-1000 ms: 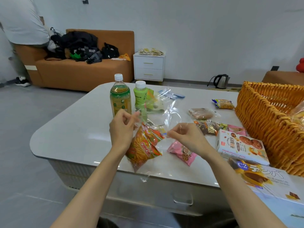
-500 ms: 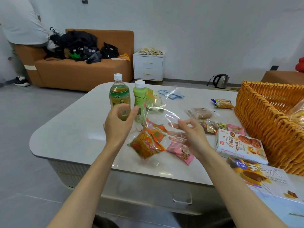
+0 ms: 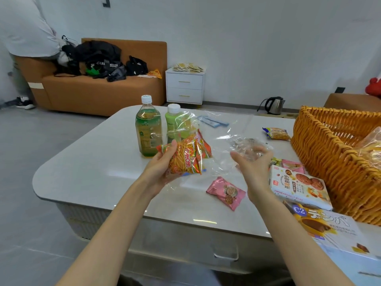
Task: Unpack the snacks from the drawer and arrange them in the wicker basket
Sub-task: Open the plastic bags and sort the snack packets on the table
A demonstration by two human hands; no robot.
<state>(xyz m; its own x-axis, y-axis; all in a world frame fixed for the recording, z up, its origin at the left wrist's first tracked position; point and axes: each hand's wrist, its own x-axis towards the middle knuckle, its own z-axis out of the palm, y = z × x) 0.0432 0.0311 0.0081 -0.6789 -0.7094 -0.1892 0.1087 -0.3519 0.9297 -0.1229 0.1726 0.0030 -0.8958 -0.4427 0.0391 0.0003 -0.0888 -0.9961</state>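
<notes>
- Head view: orange snack packets (image 3: pixel 185 159) are gripped by the left hand (image 3: pixel 162 165) above the table (image 3: pixel 99 162), thumb on top and fingers curled underneath.
- Packets are partly wrapped in a clear bag (image 3: pixel 245 144), which trails to the right.
- Right hand (image 3: pixel 254 165) is held spread and relaxed, fingers against the bag film; nothing is pinched.
- Wicker basket (image 3: pixel 321 155) is set at the table's right edge; one pale bag (image 3: pixel 371 146) is seen inside it.
- Pink packet (image 3: pixel 226 193) lies between the forearms.
- Biscuit box (image 3: pixel 299 186) and a second box (image 3: pixel 332 226) lie just beside the basket.
- Tea bottle (image 3: pixel 148 129) and green bottle (image 3: pixel 172 120) stand upright behind the packets.
- Drawer handle (image 3: pixel 225 255) is visible on the table front.
</notes>
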